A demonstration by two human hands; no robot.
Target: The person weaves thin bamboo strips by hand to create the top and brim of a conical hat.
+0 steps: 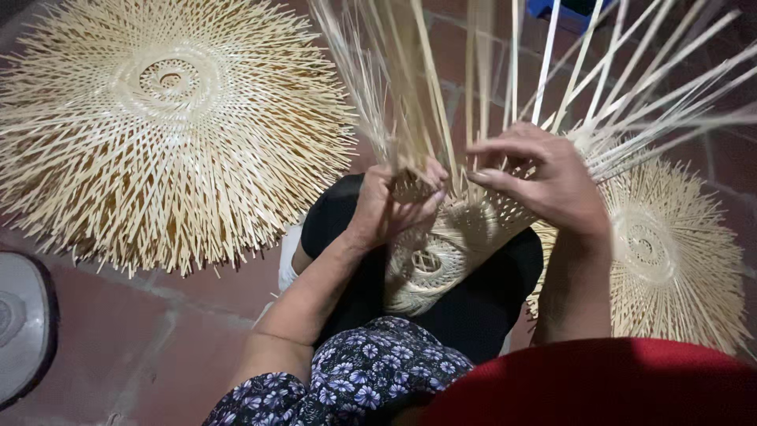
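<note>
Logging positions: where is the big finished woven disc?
In the head view, the woven disc lies on the brick floor, upper left, beside the left hand.

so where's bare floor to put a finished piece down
Bare red tile floor lies lower left, between the large woven bamboo disc, the grey object and the left hand's arm. It is crowded around the right hand, where loose strips fan over the smaller disc.
</note>
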